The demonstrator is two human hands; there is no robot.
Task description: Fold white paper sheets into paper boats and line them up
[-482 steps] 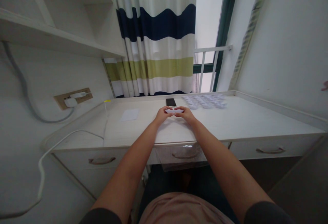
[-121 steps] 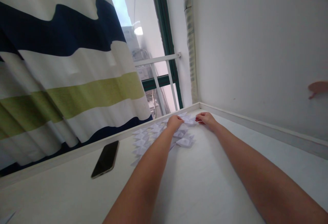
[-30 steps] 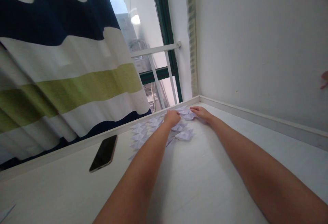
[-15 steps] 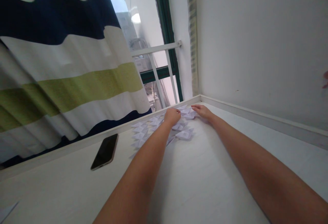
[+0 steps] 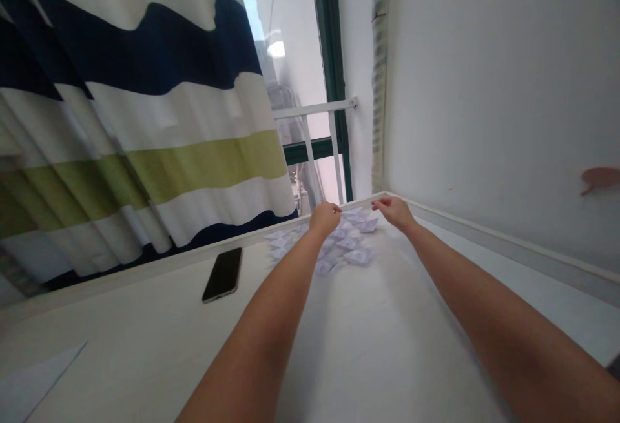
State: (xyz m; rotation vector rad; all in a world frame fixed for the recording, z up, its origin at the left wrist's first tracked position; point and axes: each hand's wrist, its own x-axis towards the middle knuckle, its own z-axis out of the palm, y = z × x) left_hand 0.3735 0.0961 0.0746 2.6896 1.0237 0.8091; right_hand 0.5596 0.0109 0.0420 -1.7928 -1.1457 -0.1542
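Note:
Several small folded white paper pieces (image 5: 352, 243) lie in a cluster at the desk's far right corner. My left hand (image 5: 324, 217) hovers at the cluster's left side, its fingers curled into a loose fist. At the cluster's far right edge, my right hand (image 5: 395, 210) has its fingertips pinched together just above the papers. Nothing held shows in either hand. Both forearms stretch across the white desk (image 5: 387, 345).
A dark phone (image 5: 223, 274) lies face up left of the papers. A flat white sheet (image 5: 33, 378) sits at the near left. A striped curtain (image 5: 145, 152) hangs behind the desk, with a window rail (image 5: 314, 110) beside it and a white wall (image 5: 484, 87) on the right.
The view has swung slightly right and back. Both hands have lifted a little off the paper cluster and drawn further apart.

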